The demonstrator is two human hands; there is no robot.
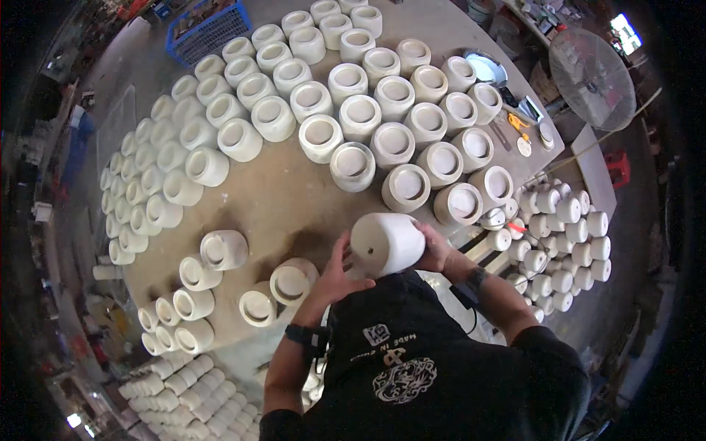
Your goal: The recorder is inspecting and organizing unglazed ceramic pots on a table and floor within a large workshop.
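Between my two hands, close to my body at the table's near edge, is a white plaster-like pot (387, 244) with rounded sides. It is tilted, and a small dark hole shows in the flat face turned to the left. My left hand (340, 270) cups that side with fingers and thumb apart around it. On the opposite side my right hand (435, 250) grips the pot, its fingertips partly hidden behind it. The nearest standing pot beyond my hands is a similar white one (406, 188) with a round recess on top.
Rows of similar pots (321, 138) cover much of the brown table (257, 184). A smaller group (194, 301) stands at the left front. White pieces are heaped (562, 242) on the right and stacked (195, 393) at lower left. A blue crate (209, 33) and a fan (592, 70) stand farther off.
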